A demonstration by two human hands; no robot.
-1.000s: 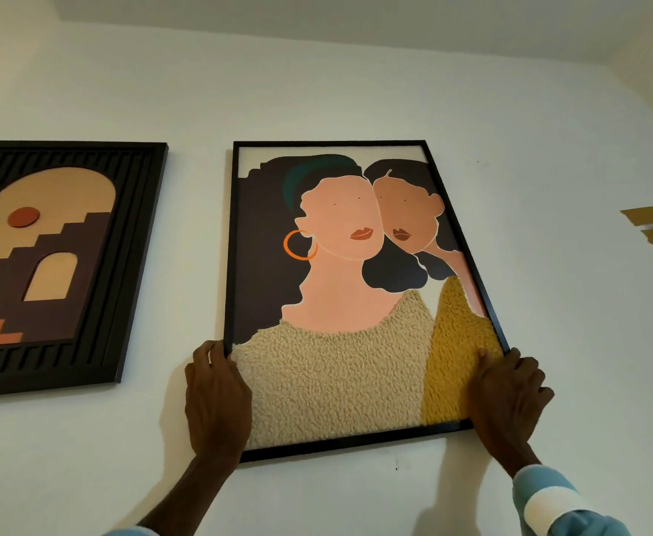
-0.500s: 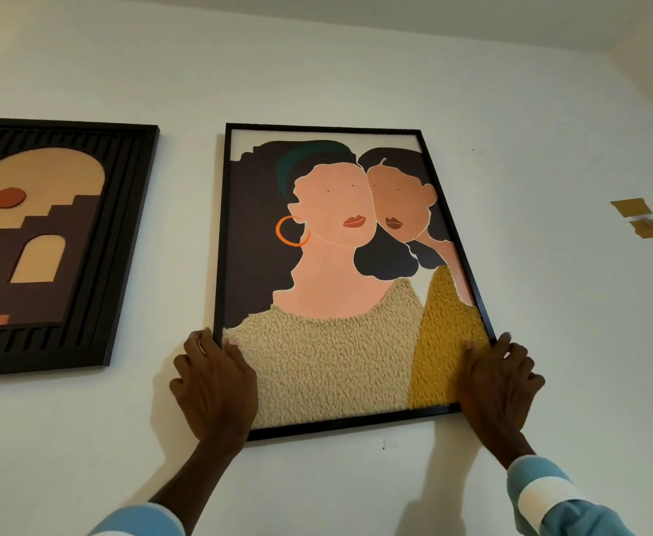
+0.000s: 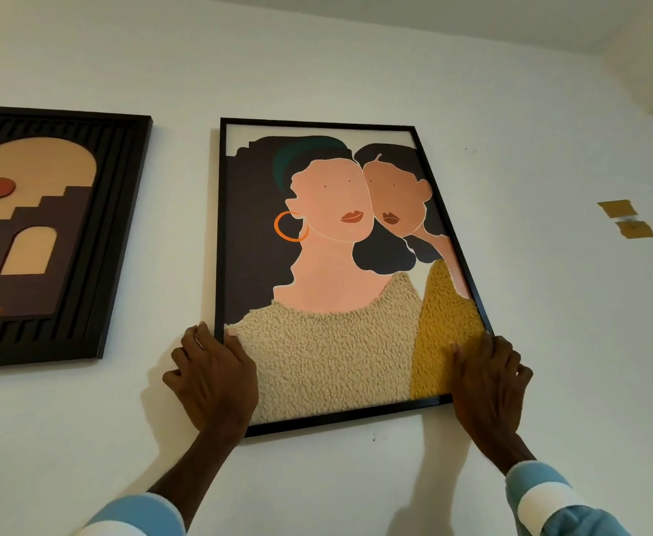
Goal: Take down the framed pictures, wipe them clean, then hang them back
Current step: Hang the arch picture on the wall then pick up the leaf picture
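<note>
While the left hand is gripping the lower-left corner of the framed portrait of two women and the right hand is gripping the lower-right corner, the portrait is lying flat against the white wall. The hands are sitting well apart, each clamping the frame, with thumbs on the front and fingers wrapping the side edges. The hanger behind is hidden, so I can't tell if the weight is on the hook or on the hands. The wide-angle view is skewing the edges, so I can't tell if it's level.

Likely the person is working the frame on or off its hook. Doing it well means moving both hands together, sliding straight along the wall and keeping the thumbs light on the fuzzy front. An arch-and-stairs framed picture is hanging near on the left, so the frame should avoid swinging that way. Two tape patches are sticking well apart on the right.
</note>
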